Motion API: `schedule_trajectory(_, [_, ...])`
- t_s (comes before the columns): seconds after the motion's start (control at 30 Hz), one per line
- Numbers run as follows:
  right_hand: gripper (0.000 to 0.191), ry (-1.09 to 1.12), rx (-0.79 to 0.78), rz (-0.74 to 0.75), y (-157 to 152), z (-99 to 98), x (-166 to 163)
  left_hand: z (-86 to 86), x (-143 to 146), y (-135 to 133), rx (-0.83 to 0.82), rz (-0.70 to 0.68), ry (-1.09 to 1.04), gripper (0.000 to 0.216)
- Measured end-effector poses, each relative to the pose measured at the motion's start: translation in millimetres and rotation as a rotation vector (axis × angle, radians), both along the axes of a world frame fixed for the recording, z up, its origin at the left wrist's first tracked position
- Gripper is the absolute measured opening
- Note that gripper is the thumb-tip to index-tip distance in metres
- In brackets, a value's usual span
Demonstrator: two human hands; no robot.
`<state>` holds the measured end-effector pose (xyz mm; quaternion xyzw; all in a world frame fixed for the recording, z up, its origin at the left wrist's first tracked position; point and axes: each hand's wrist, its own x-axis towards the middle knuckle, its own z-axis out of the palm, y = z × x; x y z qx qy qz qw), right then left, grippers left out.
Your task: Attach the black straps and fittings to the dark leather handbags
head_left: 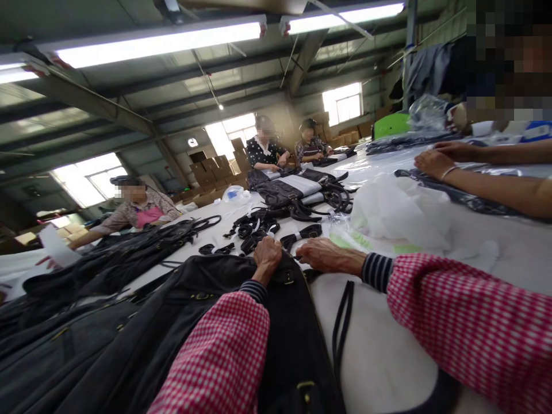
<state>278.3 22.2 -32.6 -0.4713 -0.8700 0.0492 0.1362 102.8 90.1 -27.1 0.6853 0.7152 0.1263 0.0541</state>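
A black bag [284, 328] with brass-coloured buckles lies on the table in front of me. My left hand [267, 256] is closed at the bag's far edge, its fingers curled on the dark fabric. Just to the right, my right hand [330, 255] is closed, thumb and fingers pressed together beside the bag's corner; what they pinch is too small to make out. Beyond both hands lie several coiled black straps [254, 227], one strap bundle [301, 236] wrapped with a white band. A thin black cord [342, 322] hangs down along the bag's right side.
More black bags [107, 253] are piled on the left. Bags wrapped in white paper [297, 187] stand farther back. Crumpled white plastic [397, 213] covers part of the table [371, 339] at right. A co-worker's hands [440, 161] are at far right; other people work across the table.
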Motion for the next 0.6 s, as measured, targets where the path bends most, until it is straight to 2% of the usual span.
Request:
schedule_trajectory(0.2, [0.023, 0.003, -0.043, 0.052, 10.4, 4.0, 3.8, 5.6, -4.9, 3.1, -0.088, -0.078, -0.023, 0.039])
schedule_trajectory(0.33, [0.024, 0.000, -0.003, 0.026, 11.6, 2.3, 2.6, 6.7, -4.5, 0.8, -0.113, -0.130, -0.020, 0.038])
schedule_trajectory(0.6, [0.029, -0.013, 0.082, -0.083, 29.0, -2.3, -22.9, 3.4, -7.0, -9.4, -0.038, -0.076, -0.012, 0.032])
